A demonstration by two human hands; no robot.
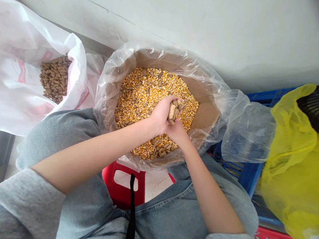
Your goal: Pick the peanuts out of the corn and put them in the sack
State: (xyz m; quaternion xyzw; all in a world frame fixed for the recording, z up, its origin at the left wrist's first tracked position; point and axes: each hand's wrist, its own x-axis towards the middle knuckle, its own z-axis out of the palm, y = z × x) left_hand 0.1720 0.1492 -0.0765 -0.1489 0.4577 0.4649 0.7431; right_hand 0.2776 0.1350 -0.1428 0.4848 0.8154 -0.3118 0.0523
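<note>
My left hand (pixel 162 114) and my right hand (pixel 177 132) meet in a cupped shape over a box lined with clear plastic. Between them is a small heap of unshelled peanuts (pixel 173 111), held by both hands. Below, dried yellow corn kernels (pixel 146 94) fill the bottom of the box, with more peanuts (pixel 162 149) scattered among them, mostly along the left and near sides. My right fingers are largely hidden behind the peanuts and my left hand.
A white and pink sack (pixel 73 63) with many peanuts (pixel 54 79) inside stands on the left. The box's plastic liner (pixel 220 81) folds over its rim. To the right are a blue crate (pixel 251 178) and a yellow mesh bag (pixel 302 174). A red stool (pixel 125 199) shows between my legs.
</note>
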